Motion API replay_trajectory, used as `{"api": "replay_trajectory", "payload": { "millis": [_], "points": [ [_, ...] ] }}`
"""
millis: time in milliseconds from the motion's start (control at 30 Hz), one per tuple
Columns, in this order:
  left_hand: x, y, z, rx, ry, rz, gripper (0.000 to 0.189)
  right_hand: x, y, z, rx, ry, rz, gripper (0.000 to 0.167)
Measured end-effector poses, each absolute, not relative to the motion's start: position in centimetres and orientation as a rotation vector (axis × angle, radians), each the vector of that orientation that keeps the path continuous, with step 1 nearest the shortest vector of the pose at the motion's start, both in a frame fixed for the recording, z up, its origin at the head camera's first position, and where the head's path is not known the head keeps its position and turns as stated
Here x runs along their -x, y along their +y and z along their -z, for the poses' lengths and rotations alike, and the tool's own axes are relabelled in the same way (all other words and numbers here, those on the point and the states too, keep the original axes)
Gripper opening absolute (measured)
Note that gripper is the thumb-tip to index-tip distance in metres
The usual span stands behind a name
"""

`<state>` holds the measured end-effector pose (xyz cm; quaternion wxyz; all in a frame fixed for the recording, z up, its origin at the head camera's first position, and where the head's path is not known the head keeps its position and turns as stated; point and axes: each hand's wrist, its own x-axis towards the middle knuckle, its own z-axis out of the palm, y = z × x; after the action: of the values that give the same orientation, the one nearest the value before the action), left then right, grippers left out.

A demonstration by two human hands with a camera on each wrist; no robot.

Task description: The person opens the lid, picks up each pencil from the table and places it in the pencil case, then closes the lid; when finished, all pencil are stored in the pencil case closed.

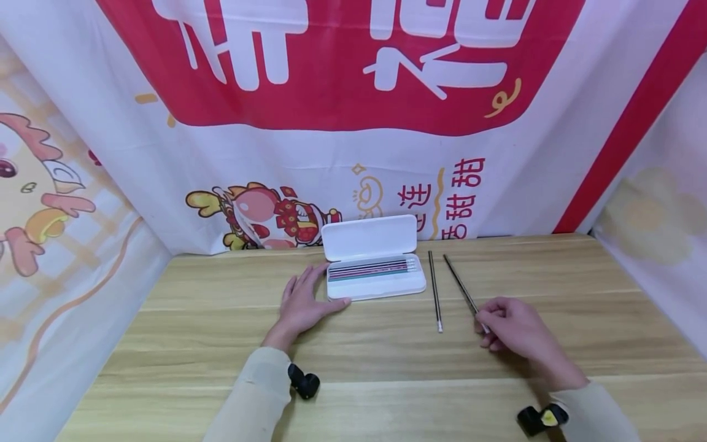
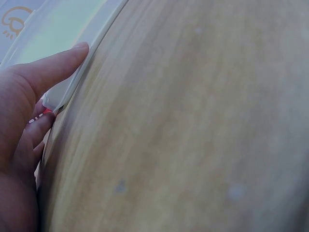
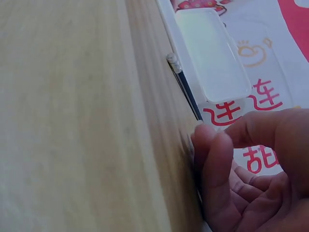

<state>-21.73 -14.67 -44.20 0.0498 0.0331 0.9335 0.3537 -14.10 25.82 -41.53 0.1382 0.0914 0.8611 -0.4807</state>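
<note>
A white pencil case (image 1: 377, 291) lies at the back of the table with its lid (image 1: 370, 238) raised against the cloth. Inside it, several pencils (image 1: 369, 270) lie side by side. My left hand (image 1: 302, 307) is spread at the case's left end, its straight thumb touching the front edge and a finger at the back corner. My right hand (image 1: 510, 325) pinches a dark pencil (image 1: 459, 279) near its lower end, between thumb and fingers. Between that pencil and the case lies another dark pencil (image 1: 435, 293) with a pale end, also in the right wrist view (image 3: 186, 89).
The wooden table (image 1: 375, 393) has its back edge along a printed red and white cloth (image 1: 342, 144). More cloth hangs at the left and right sides. Each wrist wears a small black camera.
</note>
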Motion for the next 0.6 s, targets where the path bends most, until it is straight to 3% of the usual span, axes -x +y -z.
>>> {"api": "replay_trajectory", "payload": {
  "millis": [600],
  "points": [
    [21.65,-14.67,44.25,-0.089,2.851,-1.064,0.103,14.42,25.93,41.06,-0.347,2.353,1.617,0.04]
  ]
}}
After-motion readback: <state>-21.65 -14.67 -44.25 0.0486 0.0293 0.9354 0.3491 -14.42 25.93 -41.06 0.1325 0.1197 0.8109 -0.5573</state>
